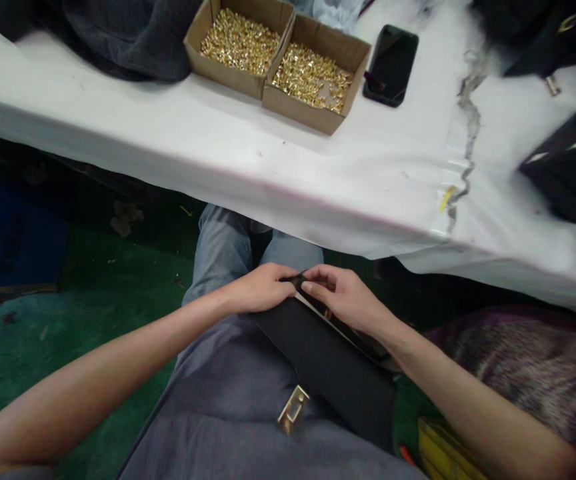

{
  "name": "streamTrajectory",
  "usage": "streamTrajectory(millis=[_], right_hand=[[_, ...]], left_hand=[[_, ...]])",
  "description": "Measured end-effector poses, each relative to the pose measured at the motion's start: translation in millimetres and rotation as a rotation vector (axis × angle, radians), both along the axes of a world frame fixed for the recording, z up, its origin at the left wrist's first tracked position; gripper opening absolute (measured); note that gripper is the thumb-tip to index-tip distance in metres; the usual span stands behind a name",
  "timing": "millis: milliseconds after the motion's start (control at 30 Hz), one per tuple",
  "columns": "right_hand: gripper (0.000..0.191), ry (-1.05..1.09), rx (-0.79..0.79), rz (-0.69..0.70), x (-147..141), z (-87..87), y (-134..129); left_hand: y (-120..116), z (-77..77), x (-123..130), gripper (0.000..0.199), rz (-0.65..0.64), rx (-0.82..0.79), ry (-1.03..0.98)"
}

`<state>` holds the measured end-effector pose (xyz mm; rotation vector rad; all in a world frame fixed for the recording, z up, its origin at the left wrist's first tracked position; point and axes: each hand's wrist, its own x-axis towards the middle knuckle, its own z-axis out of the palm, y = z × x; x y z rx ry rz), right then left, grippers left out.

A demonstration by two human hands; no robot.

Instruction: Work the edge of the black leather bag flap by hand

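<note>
On my lap lies a black handbag (338, 367) with its flap folded back toward me. A gold metal clasp (294, 407) hangs from the flap's edge over my grey clothing. My left hand (264, 288) grips the bag's far left corner, thumb on top. Close beside it, my right hand (345, 293) pinches the black edge of the bag's opening between thumb and fingers. A small gold fitting shows just under the right hand. The inside of the bag is mostly hidden by my hands.
Two cardboard boxes of small gold metal pieces, a left box (241, 43) and a right box (313, 77), stand on the white-covered table (208, 140). A black phone (392, 65) lies beside them. Black bags (571, 170) rest at the right; dark cloth (118, 37) lies at the left.
</note>
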<state>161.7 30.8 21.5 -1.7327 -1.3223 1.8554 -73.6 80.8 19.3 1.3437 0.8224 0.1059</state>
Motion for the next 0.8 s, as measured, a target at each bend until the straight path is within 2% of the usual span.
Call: streamTrajectory(millis=[333, 467, 600, 733, 800], right_hand=[[0.013, -0.310, 0.303, 0.168, -9, 2.6, -4], [0.013, -0.385, 0.377, 0.235, -8, -2.3, 0], [0.015, -0.315, 0.314, 0.191, -3, -10.2, 4], [0.020, -0.252, 0.212, 0.115, 2, -13.4, 4], [0.022, -0.224, 0.173, 0.132, 4, -11.4, 5]], left_hand=[[-20, -37.5, -10, 0.054, 0.116, -0.016, -0.086], [-28, -50.1, -1, 0.045, 0.141, 0.163, -0.083], [-33, -56.6, 6, 0.036, 0.163, 0.286, -0.075], [-35, -55.0, 7, 0.027, 0.161, 0.284, -0.067], [-36, -51.8, 7, 0.027, 0.156, 0.271, -0.045]])
